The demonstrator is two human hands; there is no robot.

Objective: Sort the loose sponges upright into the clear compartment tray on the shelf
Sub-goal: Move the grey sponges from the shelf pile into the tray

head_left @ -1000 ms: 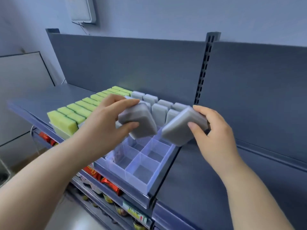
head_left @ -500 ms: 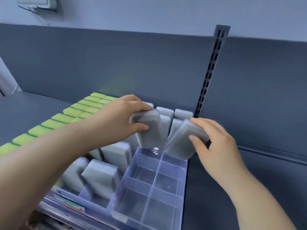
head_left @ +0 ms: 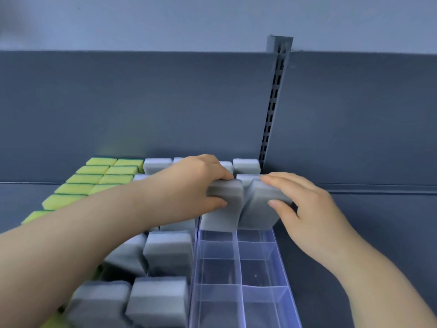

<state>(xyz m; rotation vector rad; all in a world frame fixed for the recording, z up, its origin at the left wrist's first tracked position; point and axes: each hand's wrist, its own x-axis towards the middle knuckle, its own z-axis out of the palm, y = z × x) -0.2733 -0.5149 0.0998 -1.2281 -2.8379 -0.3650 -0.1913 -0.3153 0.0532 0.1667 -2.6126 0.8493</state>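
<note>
— Fingers and thumb of my left hand (head_left: 201, 185) are curled round a grey sponge (head_left: 222, 214). I pinch it tight near its top.

— And your other hand?

— My right hand (head_left: 307, 204) holds a second grey sponge (head_left: 257, 214) the same way, with my thumb in front and my fingers on top.

— Where are the two sponges?

— They stand side by side and touch each other. Their bottoms are down in the clear tray (head_left: 282, 268), one in each of its two rows. The left one is nearly straight up. The right one leans a little to the right.

— What is around them?

— More see-through slots run from them toward me. Behind them stand the back grey sponges (head_left: 246, 165). Just left of the tray wall, under my left arm, are the other grey sponges (head_left: 168, 249). Further left are green sponges (head_left: 99, 178) in rows. It all sits on a dark grey shelf (head_left: 378, 233), with a dark back wall (head_left: 165, 102) and a post with holes (head_left: 272, 114).
</note>
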